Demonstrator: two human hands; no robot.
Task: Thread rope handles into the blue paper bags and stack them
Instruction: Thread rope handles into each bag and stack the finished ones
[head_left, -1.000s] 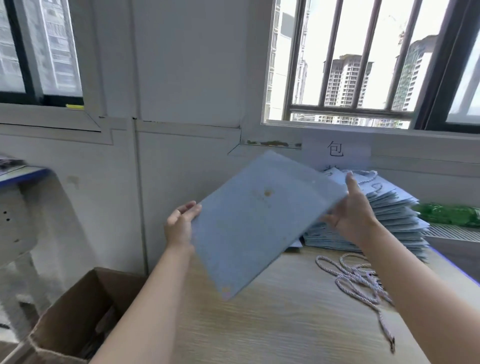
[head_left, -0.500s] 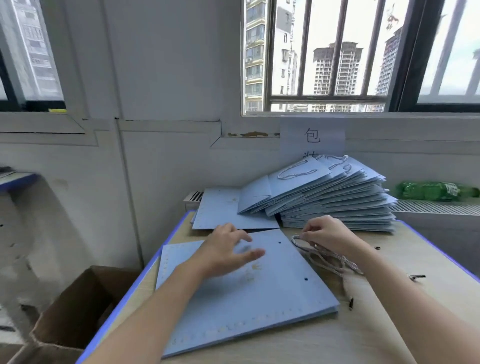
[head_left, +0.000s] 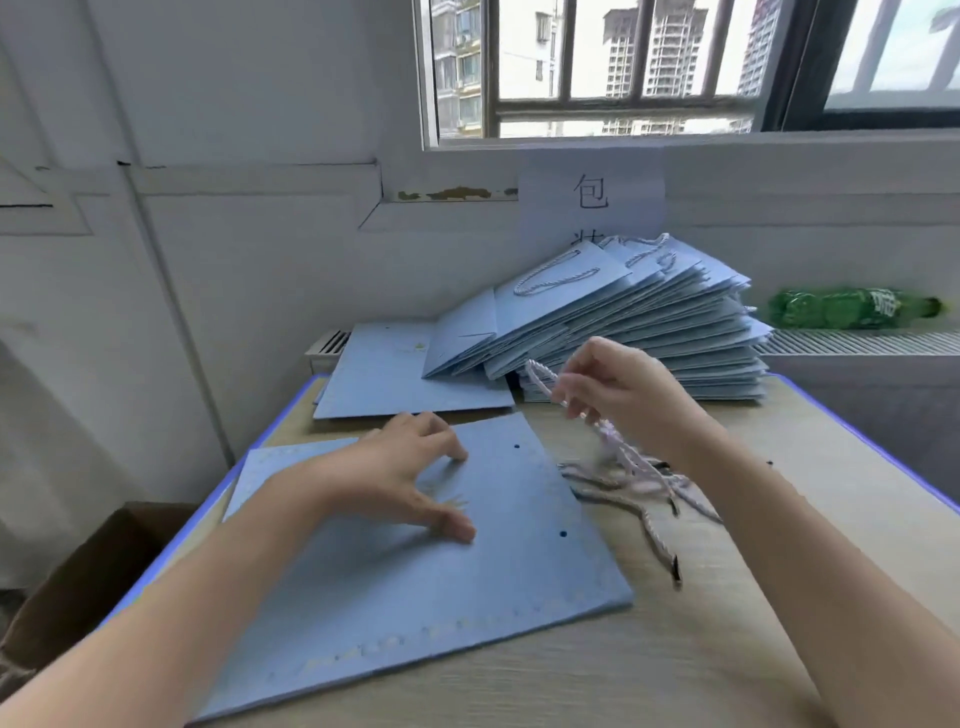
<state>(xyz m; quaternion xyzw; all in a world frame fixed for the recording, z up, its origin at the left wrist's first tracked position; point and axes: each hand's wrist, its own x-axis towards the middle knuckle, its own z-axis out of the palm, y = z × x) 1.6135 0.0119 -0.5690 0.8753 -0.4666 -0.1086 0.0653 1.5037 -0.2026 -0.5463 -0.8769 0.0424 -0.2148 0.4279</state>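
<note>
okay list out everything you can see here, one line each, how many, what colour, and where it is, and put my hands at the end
flat paper bag: one, blue, lying at the near middle of the table, two punched holes showing
finished bag stack: many, blue, fanned pile at the back of the table, rope handles on the top ones
unthreaded bags: at least one, blue, flat at the back left, partly under the stack
rope pile: several, whitish, loose on the table right of the flat bag
table: one, light wood with a blue edge
bottle: one, green, on its side on the ledge at right
paper sign: one, white, on the wall under the window
cardboard box: one, brown, on the floor at left
left hand: fingertips resting on the flat bag
right hand: raised, pinching one rope
</note>
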